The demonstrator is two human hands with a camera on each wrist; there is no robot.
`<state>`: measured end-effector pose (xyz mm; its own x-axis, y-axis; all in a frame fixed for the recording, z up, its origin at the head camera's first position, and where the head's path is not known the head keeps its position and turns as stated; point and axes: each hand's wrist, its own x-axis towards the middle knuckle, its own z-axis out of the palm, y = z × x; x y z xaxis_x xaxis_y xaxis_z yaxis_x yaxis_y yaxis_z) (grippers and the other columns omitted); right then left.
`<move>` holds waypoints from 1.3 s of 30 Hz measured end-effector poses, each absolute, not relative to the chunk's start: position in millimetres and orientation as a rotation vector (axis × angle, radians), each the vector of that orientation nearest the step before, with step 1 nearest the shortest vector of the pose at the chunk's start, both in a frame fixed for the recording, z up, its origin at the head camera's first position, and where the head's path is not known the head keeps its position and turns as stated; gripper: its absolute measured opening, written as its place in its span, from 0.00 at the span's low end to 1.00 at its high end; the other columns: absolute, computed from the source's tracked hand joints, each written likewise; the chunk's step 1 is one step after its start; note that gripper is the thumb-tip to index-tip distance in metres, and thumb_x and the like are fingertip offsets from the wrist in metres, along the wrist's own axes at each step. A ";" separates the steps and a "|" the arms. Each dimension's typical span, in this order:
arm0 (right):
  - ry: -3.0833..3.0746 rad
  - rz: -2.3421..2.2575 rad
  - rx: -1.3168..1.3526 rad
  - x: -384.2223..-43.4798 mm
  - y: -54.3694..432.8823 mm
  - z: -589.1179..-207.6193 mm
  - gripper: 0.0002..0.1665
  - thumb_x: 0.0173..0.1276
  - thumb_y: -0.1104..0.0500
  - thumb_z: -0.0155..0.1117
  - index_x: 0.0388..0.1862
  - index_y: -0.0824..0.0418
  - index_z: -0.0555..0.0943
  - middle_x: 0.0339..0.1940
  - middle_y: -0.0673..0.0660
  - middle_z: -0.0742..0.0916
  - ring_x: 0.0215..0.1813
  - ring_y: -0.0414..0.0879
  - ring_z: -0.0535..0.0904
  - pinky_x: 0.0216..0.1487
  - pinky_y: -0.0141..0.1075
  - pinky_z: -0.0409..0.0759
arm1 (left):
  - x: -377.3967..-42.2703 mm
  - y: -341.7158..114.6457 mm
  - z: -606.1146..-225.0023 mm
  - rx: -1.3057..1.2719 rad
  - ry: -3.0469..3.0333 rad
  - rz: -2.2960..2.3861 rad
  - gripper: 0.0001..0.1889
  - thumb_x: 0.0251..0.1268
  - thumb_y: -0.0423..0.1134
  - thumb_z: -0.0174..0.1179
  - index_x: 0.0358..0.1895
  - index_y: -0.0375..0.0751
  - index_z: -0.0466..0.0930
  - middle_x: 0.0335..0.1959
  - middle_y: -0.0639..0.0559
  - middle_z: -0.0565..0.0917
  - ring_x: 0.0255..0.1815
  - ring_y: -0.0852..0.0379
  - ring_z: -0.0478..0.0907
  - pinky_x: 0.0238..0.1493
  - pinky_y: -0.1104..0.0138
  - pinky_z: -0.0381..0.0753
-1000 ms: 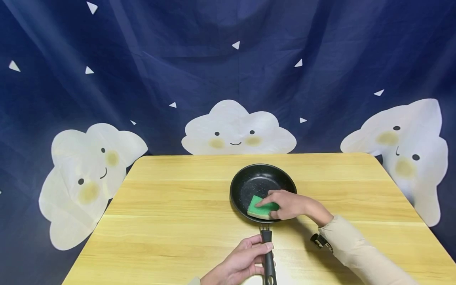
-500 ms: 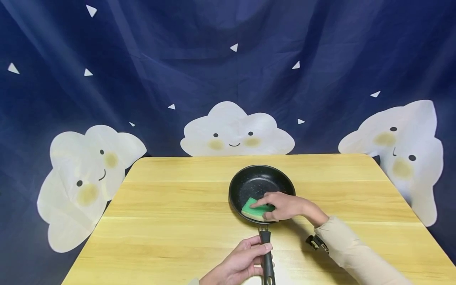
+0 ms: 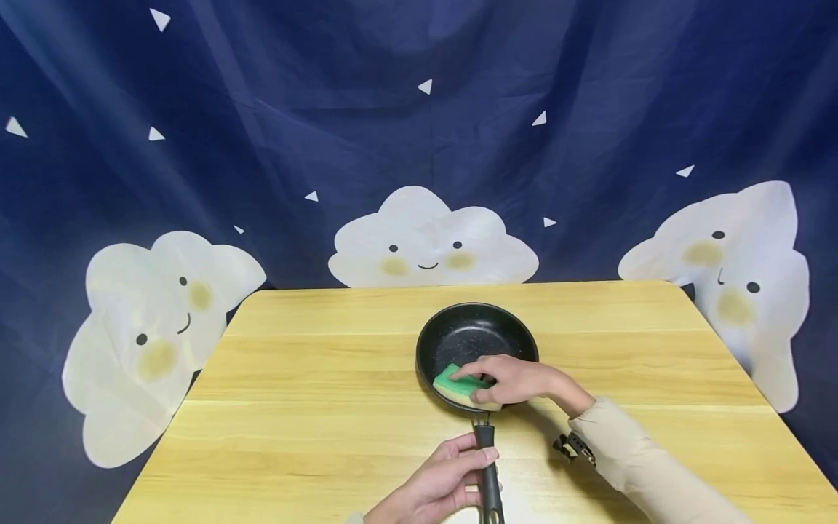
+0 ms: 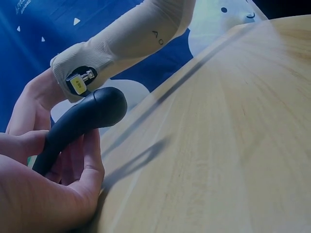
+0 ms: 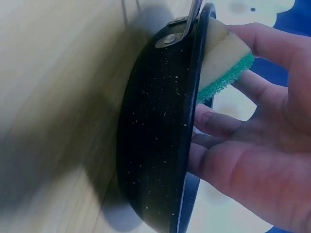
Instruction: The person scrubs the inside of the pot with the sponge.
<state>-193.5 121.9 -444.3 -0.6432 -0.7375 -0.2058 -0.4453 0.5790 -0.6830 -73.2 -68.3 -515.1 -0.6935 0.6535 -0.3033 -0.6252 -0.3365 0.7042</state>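
Note:
A black frying pan (image 3: 471, 335) is at the middle of the table, its handle toward me. My left hand (image 3: 441, 477) grips the black handle (image 3: 489, 484), thumb laid across the top. The left wrist view shows the handle's rounded end (image 4: 112, 107) sticking out past the fingers. Inside the pan, by the near rim, my right hand (image 3: 513, 380) holds a green and cream sponge (image 3: 452, 380), green side up. One finger lies over the sponge's top. In the right wrist view, the sponge (image 5: 226, 58) tilts against the rim; the pan's speckled outside (image 5: 158, 121) hides its lower part.
The pan is on a light wooden table (image 3: 314, 364). Behind it hangs a dark blue curtain (image 3: 366, 109) printed with white clouds (image 3: 425, 225) and triangles. A small dark device (image 3: 572, 446) is strapped at the right wrist, below the beige sleeve (image 3: 641, 455).
My right hand has slid the sponge leftward along the near side of the pan. My left hand keeps its grip on the handle. The whole head view has shifted slightly.

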 end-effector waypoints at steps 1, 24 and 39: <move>2.335 -0.830 -0.939 -193.4 121.4 -444.5 0.28 0.72 0.54 0.65 0.70 0.49 0.78 0.67 0.62 0.78 0.58 0.55 0.79 0.53 0.46 0.79 | -73.3 -68.3 -515.4 0.041 1.068 2.074 0.14 0.76 0.37 0.59 0.58 0.37 0.74 0.37 0.54 0.76 0.35 0.60 0.79 0.36 0.65 0.84; 2.358 -0.997 -0.823 -195.5 92.6 -449.4 0.28 0.71 0.53 0.67 0.68 0.52 0.75 0.49 0.57 0.83 0.52 0.51 0.81 0.50 0.46 0.79 | -73.6 -70.9 -514.3 0.025 1.076 2.063 0.21 0.76 0.37 0.59 0.66 0.32 0.71 0.37 0.55 0.76 0.34 0.61 0.79 0.36 0.65 0.84; 2.411 -1.086 -0.692 -203.3 65.9 -452.1 0.30 0.67 0.57 0.67 0.65 0.57 0.69 0.37 0.59 0.78 0.37 0.49 0.75 0.37 0.38 0.74 | -73.3 -71.1 -514.3 0.054 1.062 2.076 0.19 0.77 0.37 0.58 0.65 0.33 0.71 0.37 0.54 0.76 0.34 0.62 0.78 0.35 0.65 0.84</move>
<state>-203.3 65.9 -452.1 -0.7948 -0.5860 -0.1575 -0.2703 0.5744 -0.7727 -73.3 -71.1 -514.3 -0.6892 0.6620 -0.2945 -0.6261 -0.3397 0.7018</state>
